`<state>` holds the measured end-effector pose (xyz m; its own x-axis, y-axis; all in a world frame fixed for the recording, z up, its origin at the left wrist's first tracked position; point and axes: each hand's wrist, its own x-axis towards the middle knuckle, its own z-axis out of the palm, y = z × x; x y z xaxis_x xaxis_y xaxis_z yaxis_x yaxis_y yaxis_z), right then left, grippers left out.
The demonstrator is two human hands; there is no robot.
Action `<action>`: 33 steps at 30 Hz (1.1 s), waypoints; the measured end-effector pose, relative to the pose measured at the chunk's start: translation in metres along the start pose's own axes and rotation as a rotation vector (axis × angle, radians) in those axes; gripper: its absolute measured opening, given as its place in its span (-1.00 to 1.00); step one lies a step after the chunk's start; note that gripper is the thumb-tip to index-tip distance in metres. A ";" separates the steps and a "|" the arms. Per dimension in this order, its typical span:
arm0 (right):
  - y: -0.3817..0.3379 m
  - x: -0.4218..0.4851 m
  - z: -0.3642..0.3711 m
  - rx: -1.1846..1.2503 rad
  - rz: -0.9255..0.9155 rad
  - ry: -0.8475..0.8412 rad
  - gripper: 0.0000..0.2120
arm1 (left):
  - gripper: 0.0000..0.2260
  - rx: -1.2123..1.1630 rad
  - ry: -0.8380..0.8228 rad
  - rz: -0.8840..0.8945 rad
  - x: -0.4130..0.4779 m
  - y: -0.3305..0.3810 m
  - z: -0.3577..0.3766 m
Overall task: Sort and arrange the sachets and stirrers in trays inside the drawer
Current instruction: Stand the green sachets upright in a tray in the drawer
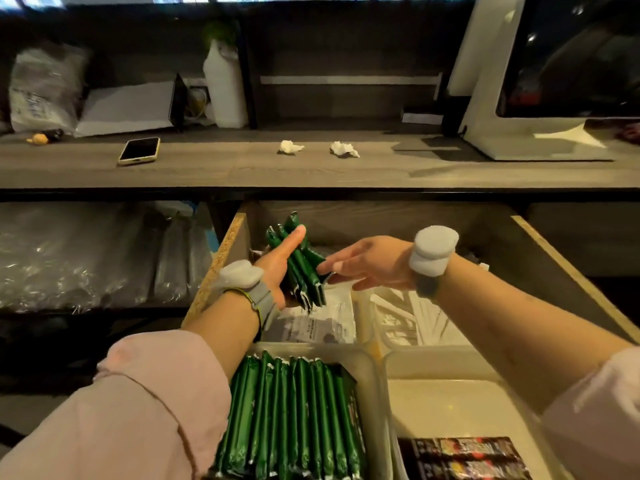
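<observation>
1. The green sachets (304, 271) are a loose, fanned bundle above the drawer's (221, 258) far left corner.
2. The left hand (277, 265) grips them at the middle, thumb laid along them.
3. The right hand (370, 261) reaches their lower end with straight fingers, holding nothing.
4. They look light, thin and slippery; I would hold both ends so none slides out.
5. The near left tray (373, 382) holds the same kind.

Green sachets (306, 271) in left hand (275, 266) above drawer (568, 270)
</observation>
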<state>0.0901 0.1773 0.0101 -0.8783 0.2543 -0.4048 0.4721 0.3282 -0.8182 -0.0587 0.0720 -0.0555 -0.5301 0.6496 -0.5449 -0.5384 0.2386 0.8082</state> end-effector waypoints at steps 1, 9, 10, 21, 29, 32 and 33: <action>0.002 -0.007 -0.001 0.008 -0.006 -0.019 -0.73 | -0.10 0.035 -0.027 0.013 -0.003 -0.001 0.003; 0.006 -0.019 0.004 0.412 -0.058 0.260 -0.61 | -0.68 0.110 -0.152 0.041 -0.047 -0.009 0.039; 0.007 -0.017 0.010 0.378 -0.061 0.259 -0.62 | -0.70 0.100 -0.142 0.046 -0.048 -0.011 0.041; 0.029 -0.009 0.036 0.242 -0.130 0.526 -0.85 | -0.64 -0.192 -0.197 0.021 -0.051 -0.022 0.039; 0.024 -0.018 0.035 0.168 -0.303 0.434 -0.84 | -0.30 -0.214 -0.191 0.005 -0.038 -0.026 0.030; 0.021 -0.024 0.039 0.157 -0.246 0.195 -0.90 | -0.43 -0.109 -0.331 0.050 -0.041 -0.027 0.026; 0.020 -0.025 0.036 0.187 -0.222 0.215 -0.88 | -0.49 -0.095 -0.337 0.068 -0.043 -0.026 0.026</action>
<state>0.1190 0.1447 -0.0108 -0.9128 0.3872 -0.1301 0.2323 0.2301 -0.9450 -0.0048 0.0569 -0.0471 -0.3293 0.8671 -0.3737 -0.5763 0.1289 0.8070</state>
